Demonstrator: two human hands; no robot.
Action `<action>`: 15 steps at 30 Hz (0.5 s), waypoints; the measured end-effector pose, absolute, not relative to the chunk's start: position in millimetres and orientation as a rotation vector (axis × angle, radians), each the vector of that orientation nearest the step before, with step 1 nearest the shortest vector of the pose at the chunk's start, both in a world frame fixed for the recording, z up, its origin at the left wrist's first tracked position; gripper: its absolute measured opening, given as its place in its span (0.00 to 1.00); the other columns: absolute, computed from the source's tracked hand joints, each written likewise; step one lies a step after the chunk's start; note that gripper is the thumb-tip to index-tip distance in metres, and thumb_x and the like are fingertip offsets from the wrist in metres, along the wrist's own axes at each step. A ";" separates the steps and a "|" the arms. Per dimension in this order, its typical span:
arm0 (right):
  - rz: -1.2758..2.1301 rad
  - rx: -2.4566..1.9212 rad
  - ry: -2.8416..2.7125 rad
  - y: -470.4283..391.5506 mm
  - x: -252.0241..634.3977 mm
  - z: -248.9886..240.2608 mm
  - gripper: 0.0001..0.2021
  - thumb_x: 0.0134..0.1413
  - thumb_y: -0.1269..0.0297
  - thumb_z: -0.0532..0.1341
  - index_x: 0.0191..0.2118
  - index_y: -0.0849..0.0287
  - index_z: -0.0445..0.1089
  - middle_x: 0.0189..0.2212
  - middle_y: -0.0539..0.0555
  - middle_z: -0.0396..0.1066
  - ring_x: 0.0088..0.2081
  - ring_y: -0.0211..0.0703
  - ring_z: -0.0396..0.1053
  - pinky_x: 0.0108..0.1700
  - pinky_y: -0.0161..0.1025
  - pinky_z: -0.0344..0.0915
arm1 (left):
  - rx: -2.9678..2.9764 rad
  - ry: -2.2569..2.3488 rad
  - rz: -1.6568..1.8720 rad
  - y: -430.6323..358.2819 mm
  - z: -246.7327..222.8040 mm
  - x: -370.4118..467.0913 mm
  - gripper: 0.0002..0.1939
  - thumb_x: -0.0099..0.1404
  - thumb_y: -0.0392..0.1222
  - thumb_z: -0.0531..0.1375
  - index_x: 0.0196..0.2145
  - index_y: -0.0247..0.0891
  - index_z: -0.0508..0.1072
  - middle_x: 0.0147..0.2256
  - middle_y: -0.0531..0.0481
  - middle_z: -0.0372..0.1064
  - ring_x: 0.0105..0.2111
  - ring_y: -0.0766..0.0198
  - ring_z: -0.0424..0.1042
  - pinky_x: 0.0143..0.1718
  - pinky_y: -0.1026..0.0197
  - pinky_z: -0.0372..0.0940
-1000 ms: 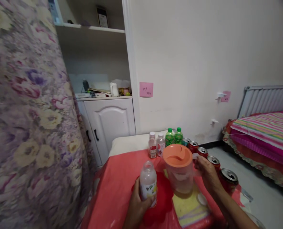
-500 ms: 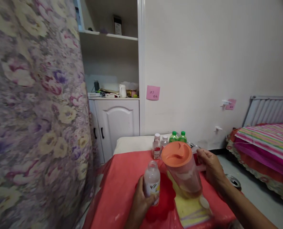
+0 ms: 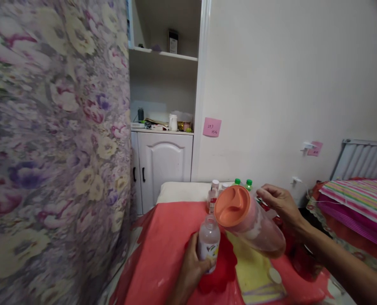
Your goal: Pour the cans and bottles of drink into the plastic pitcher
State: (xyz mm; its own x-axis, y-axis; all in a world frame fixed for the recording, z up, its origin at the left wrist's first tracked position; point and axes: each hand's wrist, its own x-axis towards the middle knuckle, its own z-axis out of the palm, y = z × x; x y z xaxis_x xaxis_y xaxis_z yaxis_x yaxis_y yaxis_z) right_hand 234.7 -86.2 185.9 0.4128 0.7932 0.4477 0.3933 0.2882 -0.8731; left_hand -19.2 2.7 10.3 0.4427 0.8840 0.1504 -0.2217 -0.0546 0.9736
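My left hand [image 3: 196,264] is wrapped round a clear bottle [image 3: 210,243] with a printed label, held upright with its mouth uncapped above a red scalloped tray [image 3: 218,275]. My right hand [image 3: 280,205] grips the handle of a clear plastic pitcher [image 3: 261,231] with an orange lid [image 3: 233,206]. The pitcher tilts left, its lid edge close to the bottle's mouth, and some liquid lies low inside it. Whether any liquid is flowing I cannot tell. On a yellow cloth [image 3: 255,267] below the pitcher lies a round white cap [image 3: 275,275].
Behind the pitcher stand a white-capped bottle [image 3: 213,197] and green-capped bottles [image 3: 248,184]. A red cloth [image 3: 156,237] covers the table. A floral curtain [image 3: 57,148] hangs at left, a white cupboard [image 3: 166,165] stands behind, and a bed [image 3: 360,203] is at right.
The pitcher has tipped further left, its lid now facing more toward the bottle. My right hand has risen slightly with the handle. The camera view has shifted a little left.
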 end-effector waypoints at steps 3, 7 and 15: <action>0.363 -1.332 -1.263 -84.0 231.4 193.9 0.21 0.45 0.41 0.68 0.23 0.57 0.72 0.18 0.46 0.62 0.22 0.36 0.58 0.24 0.34 0.56 | 1.328 0.617 1.023 3.7 8.8 -19.1 0.37 0.40 0.35 0.69 0.51 0.39 0.71 0.50 0.42 0.77 0.49 0.43 0.75 0.49 0.51 0.69; 0.317 -1.338 -1.355 -80.1 235.4 198.7 0.21 0.48 0.42 0.67 0.23 0.57 0.73 0.19 0.46 0.63 0.23 0.37 0.58 0.25 0.35 0.55 | 1.345 0.628 1.016 3.8 9.7 -18.7 0.37 0.39 0.30 0.65 0.51 0.39 0.70 0.48 0.43 0.78 0.47 0.46 0.75 0.47 0.53 0.69; 0.360 -1.333 -1.453 -75.3 241.1 209.0 0.19 0.49 0.45 0.68 0.25 0.57 0.75 0.21 0.48 0.68 0.25 0.38 0.63 0.28 0.35 0.60 | 1.328 0.625 1.014 0.9 9.7 -15.6 0.37 0.40 0.28 0.63 0.51 0.38 0.69 0.48 0.44 0.76 0.48 0.47 0.74 0.48 0.55 0.68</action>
